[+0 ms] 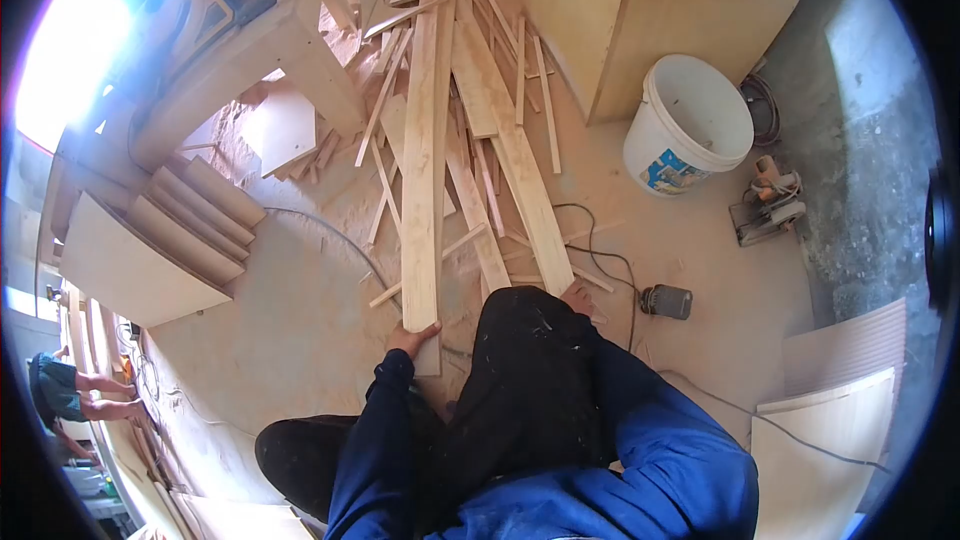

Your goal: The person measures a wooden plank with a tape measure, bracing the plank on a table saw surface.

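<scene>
My left hand (413, 341) is closed round the near end of a long pale wooden board (421, 210), thumb lying across its face. This board runs away from me over a heap of wood strips. Beyond my raised right knee, my right hand (578, 298) is closed at the near end of a second long board (530, 200). The knee covers part of that hand and the board's end. Between the two boards lies another narrow plank (470, 200), its near end close to my knee.
A white bucket (690, 125) and a circular saw (770, 202) stand at right, near a large wooden box (640, 20). A dark cylindrical tool (666, 302) lies on its cord. Curved panels (145, 260) stand at left beside a workbench (300, 50). Another person (80, 390) is far left.
</scene>
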The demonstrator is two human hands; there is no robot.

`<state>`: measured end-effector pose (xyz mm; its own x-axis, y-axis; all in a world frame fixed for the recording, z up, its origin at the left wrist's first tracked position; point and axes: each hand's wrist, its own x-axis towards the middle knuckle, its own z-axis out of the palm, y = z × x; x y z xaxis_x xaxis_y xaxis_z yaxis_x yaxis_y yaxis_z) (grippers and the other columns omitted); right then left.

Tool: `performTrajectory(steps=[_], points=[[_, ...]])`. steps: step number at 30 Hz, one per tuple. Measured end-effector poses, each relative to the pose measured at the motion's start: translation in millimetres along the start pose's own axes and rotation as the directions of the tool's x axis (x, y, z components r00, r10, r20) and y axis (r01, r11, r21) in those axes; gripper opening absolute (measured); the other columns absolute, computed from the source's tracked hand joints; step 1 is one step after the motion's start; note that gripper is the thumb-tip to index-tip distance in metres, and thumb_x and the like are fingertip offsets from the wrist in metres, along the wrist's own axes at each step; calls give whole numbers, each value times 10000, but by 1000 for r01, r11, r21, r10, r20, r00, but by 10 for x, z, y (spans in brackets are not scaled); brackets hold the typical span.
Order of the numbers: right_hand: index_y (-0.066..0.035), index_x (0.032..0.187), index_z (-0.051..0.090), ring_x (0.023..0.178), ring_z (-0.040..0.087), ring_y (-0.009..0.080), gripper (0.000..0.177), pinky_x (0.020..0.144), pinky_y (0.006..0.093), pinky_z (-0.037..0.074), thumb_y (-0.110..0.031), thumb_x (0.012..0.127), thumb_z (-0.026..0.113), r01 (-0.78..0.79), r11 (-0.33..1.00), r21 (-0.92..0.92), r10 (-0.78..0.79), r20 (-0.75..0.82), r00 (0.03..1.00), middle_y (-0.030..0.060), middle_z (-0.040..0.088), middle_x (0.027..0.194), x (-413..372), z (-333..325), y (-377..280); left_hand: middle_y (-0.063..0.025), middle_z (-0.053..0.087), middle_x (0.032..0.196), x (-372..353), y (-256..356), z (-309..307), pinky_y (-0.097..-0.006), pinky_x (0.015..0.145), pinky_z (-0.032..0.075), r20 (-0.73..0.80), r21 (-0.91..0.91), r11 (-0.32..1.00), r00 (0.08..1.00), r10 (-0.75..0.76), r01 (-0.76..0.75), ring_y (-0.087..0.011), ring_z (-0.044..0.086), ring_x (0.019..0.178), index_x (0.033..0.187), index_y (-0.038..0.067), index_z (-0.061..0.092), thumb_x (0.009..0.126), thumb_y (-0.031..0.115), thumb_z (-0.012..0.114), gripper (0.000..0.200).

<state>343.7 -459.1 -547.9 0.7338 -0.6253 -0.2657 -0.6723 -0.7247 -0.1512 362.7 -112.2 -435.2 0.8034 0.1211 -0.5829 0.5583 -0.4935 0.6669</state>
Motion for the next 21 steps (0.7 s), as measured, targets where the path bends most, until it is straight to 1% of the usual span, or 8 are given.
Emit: performTrajectory(steps=[5,7,11,13,14,16,19,21], points=[[-15,1115,379,893,574,341,458,733,468,466,-275,778,548,-5,1000,20,5,-18,1000,186,555,960,142,-115,111,-169,604,1077,-10,61,-41,-331,820,458,30,61,998,1000,8,-10,-248,599,958,1130,-29,541,591,501,761,787],[-24,1039,387,863,577,357,447,765,464,457,-269,734,604,201,963,181,-213,48,976,224,545,927,194,-338,283,-156,606,1077,-2,51,-38,-322,822,452,113,-95,995,993,45,-34,-238,595,957,1142,-20,539,609,484,755,765],[-5,1128,405,911,567,380,588,810,439,449,-313,702,669,197,905,377,-272,158,949,273,542,1001,167,-530,385,-156,605,1074,86,-42,-16,-317,825,447,242,-218,973,970,-18,73,-233,592,954,1149,-24,534,620,466,753,753],[-7,1230,415,988,561,352,720,828,394,453,-398,698,702,137,730,669,-413,274,868,256,542,1104,338,-410,459,-166,602,1075,42,2,0,-322,831,449,216,-321,944,976,-7,78,-241,590,966,1144,-42,528,601,472,762,783],[-7,1230,415,988,561,352,720,828,394,453,-398,698,702,143,732,667,-415,269,869,256,542,1104,413,-425,495,-166,602,1075,46,54,4,-322,831,449,216,-327,942,976,-2,75,-241,590,966,1144,-42,528,601,472,762,783],[-16,1259,445,1024,555,296,792,812,337,460,-494,683,702,-363,630,687,-269,631,728,201,552,1149,400,-676,487,-177,605,1065,-7,189,-9,-329,831,456,140,-65,983,977,-160,171,-239,595,961,1124,-56,539,573,496,773,815],[-18,1229,482,974,576,245,765,783,307,467,-534,697,672,-457,643,614,-231,725,649,162,570,1128,173,-1123,311,-175,612,1054,151,-2,131,-331,830,464,70,156,987,997,-35,24,-239,602,955,1099,-59,558,546,519,782,831],[-13,1201,507,954,586,237,742,784,303,468,-536,701,668,-335,729,597,-175,636,752,164,584,1104,228,-1132,365,-177,617,1046,-7,214,66,-330,831,467,100,-7,999,994,33,-33,-246,605,954,1085,-52,571,552,524,780,812]])
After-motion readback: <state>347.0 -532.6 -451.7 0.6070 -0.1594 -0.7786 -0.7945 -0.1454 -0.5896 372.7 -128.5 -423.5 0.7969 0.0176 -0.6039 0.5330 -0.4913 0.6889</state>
